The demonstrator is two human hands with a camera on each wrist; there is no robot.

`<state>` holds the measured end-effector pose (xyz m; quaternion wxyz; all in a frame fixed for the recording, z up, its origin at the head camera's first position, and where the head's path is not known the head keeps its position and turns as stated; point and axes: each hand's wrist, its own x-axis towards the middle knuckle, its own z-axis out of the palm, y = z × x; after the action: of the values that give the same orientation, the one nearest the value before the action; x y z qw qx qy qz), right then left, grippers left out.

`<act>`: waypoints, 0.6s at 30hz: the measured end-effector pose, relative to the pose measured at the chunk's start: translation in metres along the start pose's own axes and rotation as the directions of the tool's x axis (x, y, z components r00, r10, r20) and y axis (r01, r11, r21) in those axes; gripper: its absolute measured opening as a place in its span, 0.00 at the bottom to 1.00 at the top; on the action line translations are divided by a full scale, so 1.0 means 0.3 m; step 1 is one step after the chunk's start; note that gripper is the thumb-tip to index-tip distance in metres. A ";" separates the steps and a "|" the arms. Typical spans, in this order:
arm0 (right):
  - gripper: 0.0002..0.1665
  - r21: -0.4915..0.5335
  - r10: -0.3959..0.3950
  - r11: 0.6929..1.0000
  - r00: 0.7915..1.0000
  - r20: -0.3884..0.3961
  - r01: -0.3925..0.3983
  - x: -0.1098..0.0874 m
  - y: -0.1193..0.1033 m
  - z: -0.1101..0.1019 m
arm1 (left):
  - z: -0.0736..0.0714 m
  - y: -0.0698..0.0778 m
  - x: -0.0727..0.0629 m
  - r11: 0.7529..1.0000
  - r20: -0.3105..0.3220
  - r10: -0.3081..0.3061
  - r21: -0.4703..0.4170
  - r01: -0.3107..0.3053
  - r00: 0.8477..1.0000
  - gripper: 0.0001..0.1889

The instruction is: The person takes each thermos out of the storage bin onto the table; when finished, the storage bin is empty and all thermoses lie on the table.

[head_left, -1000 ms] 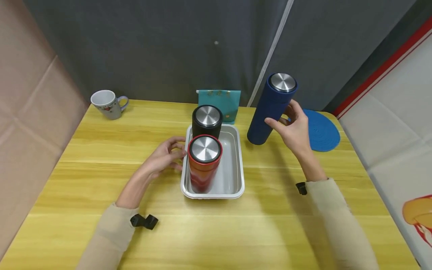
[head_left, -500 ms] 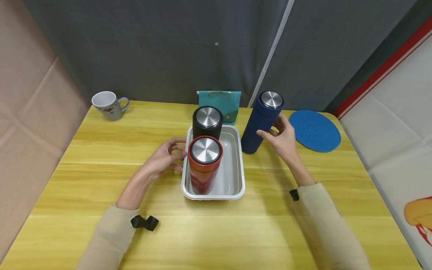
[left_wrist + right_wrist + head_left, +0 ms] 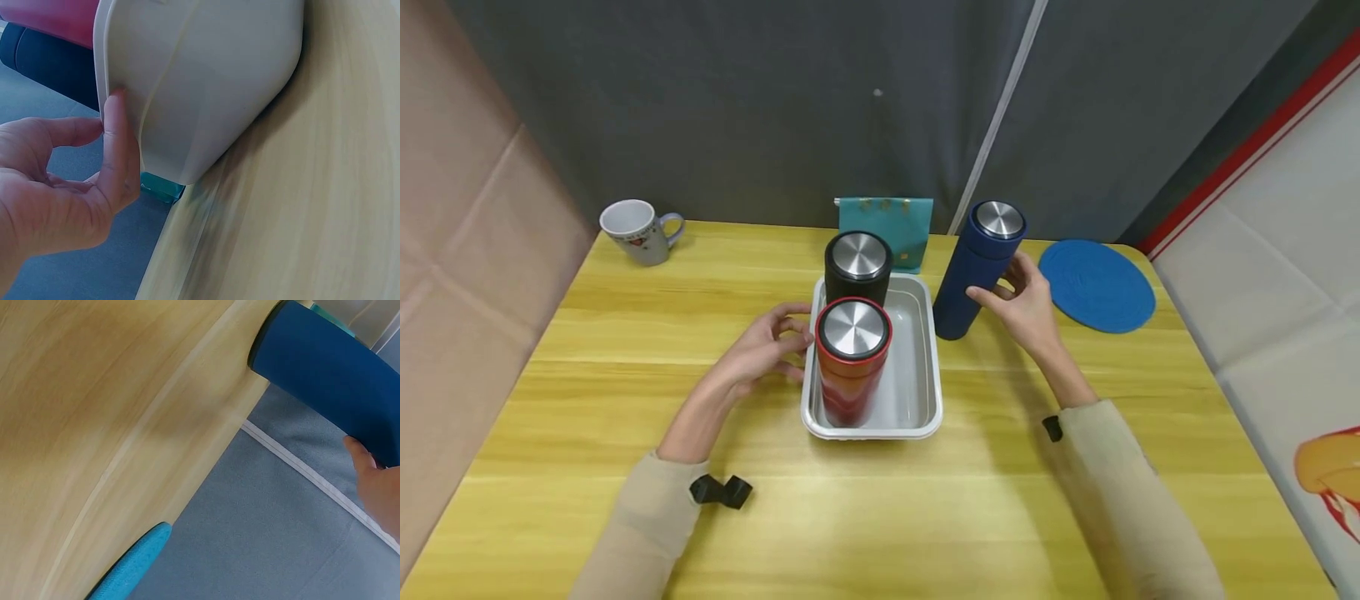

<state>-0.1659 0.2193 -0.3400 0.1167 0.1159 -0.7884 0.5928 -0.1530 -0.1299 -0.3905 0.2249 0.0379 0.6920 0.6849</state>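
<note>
My right hand grips a navy blue thermos bottle with a steel-topped lid, just right of the tray. In the right wrist view, the thumb lies along the side of the blue bottle; whether its base touches the table, I cannot tell. A pale grey tray holds a red thermos bottle in front and a black thermos bottle behind it, both upright. My left hand pinches the tray's left rim, fingertips against the outer wall in the left wrist view.
A teal pouch stands behind the tray. At the back left is a grey mug; a round blue mat lies at the back right. The wooden table ends at a dark curtain.
My right hand has brought the blue thermos bottle down and left, closer to the tray, and has held nearly still over the last half second. The left hand has stayed at the tray rim.
</note>
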 end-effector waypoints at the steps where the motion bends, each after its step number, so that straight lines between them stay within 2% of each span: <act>1: 0.38 -0.004 0.002 1.000 1.000 0.002 -0.002 0.001 -0.001 0.001 | -0.001 0.001 0.000 1.000 0.002 0.001 0.002 -0.001 1.000 0.27; 10: 0.37 0.006 -0.019 1.000 1.000 0.010 0.019 0.007 0.003 0.007 | -0.003 0.009 -0.004 1.000 0.007 0.002 -0.016 -0.002 1.000 0.28; 18: 0.39 -0.064 0.004 0.998 0.997 0.071 0.000 0.013 0.002 -0.009 | -0.002 0.003 -0.003 0.999 0.017 0.007 -0.035 -0.006 1.000 0.28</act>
<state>-0.1697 0.2218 -0.3385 0.0918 0.1322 -0.8108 0.5628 -0.1526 -0.1307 -0.3893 0.2291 0.0420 0.6779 0.6973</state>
